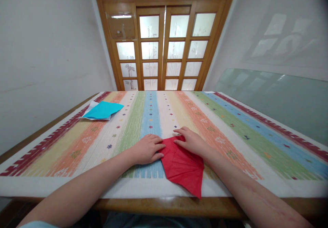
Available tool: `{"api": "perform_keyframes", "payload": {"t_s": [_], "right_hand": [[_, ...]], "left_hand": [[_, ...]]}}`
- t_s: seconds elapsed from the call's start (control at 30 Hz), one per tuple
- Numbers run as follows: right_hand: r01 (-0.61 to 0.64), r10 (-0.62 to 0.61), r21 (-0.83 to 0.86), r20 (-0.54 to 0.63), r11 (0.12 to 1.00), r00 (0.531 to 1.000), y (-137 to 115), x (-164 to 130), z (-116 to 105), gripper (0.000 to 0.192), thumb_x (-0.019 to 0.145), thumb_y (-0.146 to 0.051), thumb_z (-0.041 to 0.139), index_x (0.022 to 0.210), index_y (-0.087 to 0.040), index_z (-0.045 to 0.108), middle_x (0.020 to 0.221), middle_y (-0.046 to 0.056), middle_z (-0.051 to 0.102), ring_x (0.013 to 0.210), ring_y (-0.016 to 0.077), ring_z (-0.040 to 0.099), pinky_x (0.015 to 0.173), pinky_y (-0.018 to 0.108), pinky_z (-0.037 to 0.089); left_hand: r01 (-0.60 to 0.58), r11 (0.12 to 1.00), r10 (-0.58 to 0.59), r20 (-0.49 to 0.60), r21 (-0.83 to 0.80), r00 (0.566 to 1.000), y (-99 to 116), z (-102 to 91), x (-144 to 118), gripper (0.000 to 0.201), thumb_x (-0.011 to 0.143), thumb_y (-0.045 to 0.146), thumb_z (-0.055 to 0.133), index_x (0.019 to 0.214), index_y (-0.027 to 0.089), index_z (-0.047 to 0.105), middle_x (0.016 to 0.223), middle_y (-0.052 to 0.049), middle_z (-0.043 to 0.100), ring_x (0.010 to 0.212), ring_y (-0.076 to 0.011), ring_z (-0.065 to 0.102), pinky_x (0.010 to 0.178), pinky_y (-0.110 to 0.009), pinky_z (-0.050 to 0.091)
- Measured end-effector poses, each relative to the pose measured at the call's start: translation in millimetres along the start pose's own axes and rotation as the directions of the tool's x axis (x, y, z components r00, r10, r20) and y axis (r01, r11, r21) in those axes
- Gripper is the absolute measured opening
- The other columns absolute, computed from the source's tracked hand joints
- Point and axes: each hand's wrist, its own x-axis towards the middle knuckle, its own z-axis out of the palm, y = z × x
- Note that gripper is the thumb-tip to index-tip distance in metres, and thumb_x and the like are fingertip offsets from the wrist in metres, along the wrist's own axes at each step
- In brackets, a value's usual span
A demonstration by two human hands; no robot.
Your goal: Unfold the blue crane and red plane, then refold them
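A sheet of red paper (183, 166) with fan-like creases lies at the near edge of the table, its lowest corner reaching over the cloth's border. My left hand (147, 149) is at the paper's upper left edge, with bent fingers and thumb closed on that edge. On the paper's upper right part rests my right hand (193, 142), its thumb and fingers apart. One finger of it extends past the top edge onto the cloth. The underside of the paper and part of its right side are hidden.
A striped tablecloth (138, 118) covers the table. Blue paper (102, 110) lies over white paper (84, 111) at the far left. A small white piece (209, 92) is at the far edge. Wooden glazed doors (164, 47) stand behind; a glass panel (276, 98) leans at right.
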Motion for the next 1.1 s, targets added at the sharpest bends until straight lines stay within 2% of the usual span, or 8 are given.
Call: {"api": "perform_keyframes", "payload": {"t_s": [0.17,0.4,0.53,0.77,0.97,1.1], "right_hand": [[-0.058,0.058,-0.021,0.026,0.998,0.998,-2.4,-0.2,-1.7,0.043,0.091,-0.041,0.062,0.128,-0.019,0.066,0.118,0.014,0.067,0.105,0.0263,0.065,0.093,0.034,0.047],[-0.106,0.110,-0.058,0.062,0.993,0.992,-1.7,-1.1,1.2,0.041,0.089,-0.046,0.062,0.120,-0.019,0.070,0.114,0.013,0.070,0.103,0.0270,0.066,0.089,0.034,0.047],[-0.125,0.129,-0.056,0.062,0.991,0.990,-0.7,-0.9,-0.8,0.040,0.087,-0.046,0.064,0.116,-0.020,0.070,0.112,0.012,0.072,0.100,0.0270,0.067,0.084,0.033,0.046],[-0.165,0.166,-0.017,0.143,0.986,0.976,-0.7,-1.4,-9.8,0.028,0.085,-0.048,0.063,0.091,-0.022,0.072,0.093,0.008,0.075,0.081,0.0238,0.066,0.066,0.030,0.042],[-0.200,0.205,-0.047,0.276,0.979,0.939,2.4,-1.6,-17.6,0.035,0.084,-0.053,0.062,0.081,-0.019,0.070,0.083,0.009,0.074,0.066,0.0213,0.062,0.057,0.030,0.036],[-0.248,0.240,-0.025,0.365,0.968,0.900,10.2,-1.8,-21.6,0.029,0.084,-0.045,0.062,0.078,-0.018,0.070,0.075,0.008,0.072,0.060,0.0179,0.059,0.054,0.029,0.035]], "left_hand": [[-0.028,0.999,0.028,0.008,-0.045,1.000,6.5,-2.5,0.4,0.049,0.096,0.054,0.052,0.128,0.018,0.065,0.128,-0.014,0.065,0.118,-0.0303,0.058,0.106,-0.047,0.040],[-0.097,0.987,0.105,0.061,-0.126,0.993,18.8,-5.0,0.4,0.071,0.084,0.063,0.062,0.136,0.015,0.059,0.129,-0.017,0.064,0.120,-0.0340,0.056,0.108,-0.047,0.036],[-0.088,0.988,0.097,0.067,-0.125,0.993,20.3,-6.3,-0.7,0.066,0.086,0.055,0.061,0.139,0.015,0.056,0.132,-0.017,0.063,0.123,-0.0332,0.056,0.110,-0.048,0.034],[-0.080,0.988,0.092,0.086,-0.132,0.992,17.5,-11.1,-2.9,0.056,0.088,0.039,0.057,0.140,0.018,0.054,0.135,-0.013,0.063,0.127,-0.0309,0.053,0.114,-0.049,0.029],[-0.069,0.989,0.080,0.074,-0.132,0.994,10.9,-8.7,-4.0,0.055,0.092,0.042,0.054,0.142,0.020,0.053,0.137,-0.012,0.062,0.129,-0.0293,0.053,0.113,-0.047,0.031],[-0.059,0.991,0.068,0.073,-0.120,0.995,7.3,-5.2,-3.8,0.055,0.094,0.048,0.053,0.141,0.020,0.054,0.139,-0.013,0.060,0.130,-0.0296,0.052,0.112,-0.047,0.031]]}}
